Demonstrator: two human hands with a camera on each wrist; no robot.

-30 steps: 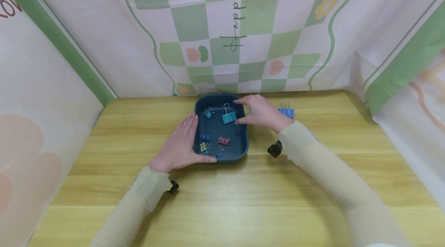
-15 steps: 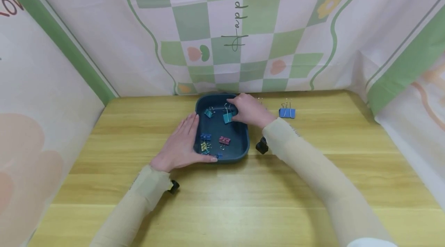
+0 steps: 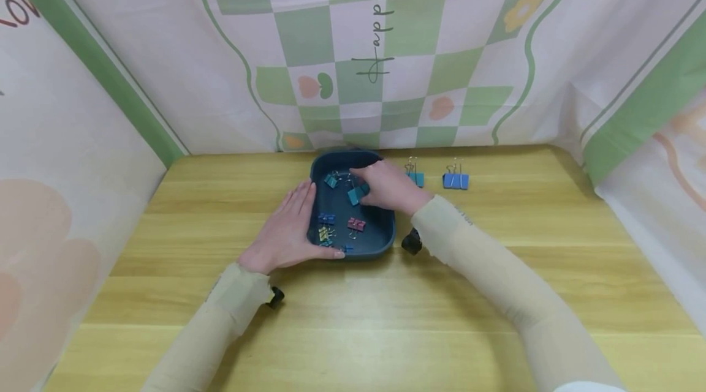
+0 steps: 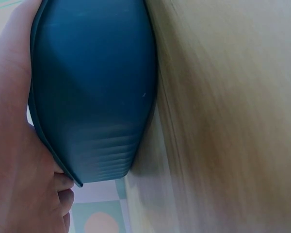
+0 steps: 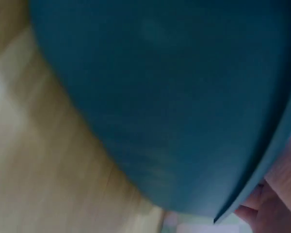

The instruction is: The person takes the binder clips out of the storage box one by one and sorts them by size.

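A dark blue tray (image 3: 380, 239) with binder clips in it stands at the back of the table. My left hand (image 3: 287, 226) lies along its left rim, fingers straight and thumb stretched across the front rim. Inside the tray, my right hand (image 3: 388, 187) pinches a large teal binder clip (image 3: 354, 196) between thumb and fingers; the hand covers part of the clip. A smaller teal clip (image 3: 331, 180) lies at the tray's back left. Toward its front are a blue clip (image 3: 326, 218), a yellow clip (image 3: 323, 233) and a pink clip (image 3: 356, 224).
Right of the tray, a teal binder clip (image 3: 416, 179) and a large blue binder clip (image 3: 456, 181) stand on the wooden table (image 3: 353, 318), handles up. A patterned cloth (image 3: 353, 86) hangs right behind the table's back edge.
My right hand has moved left into the tray and closed on the large teal clip, which has turned and shifted slightly left. The teal clip on the table has come into view.
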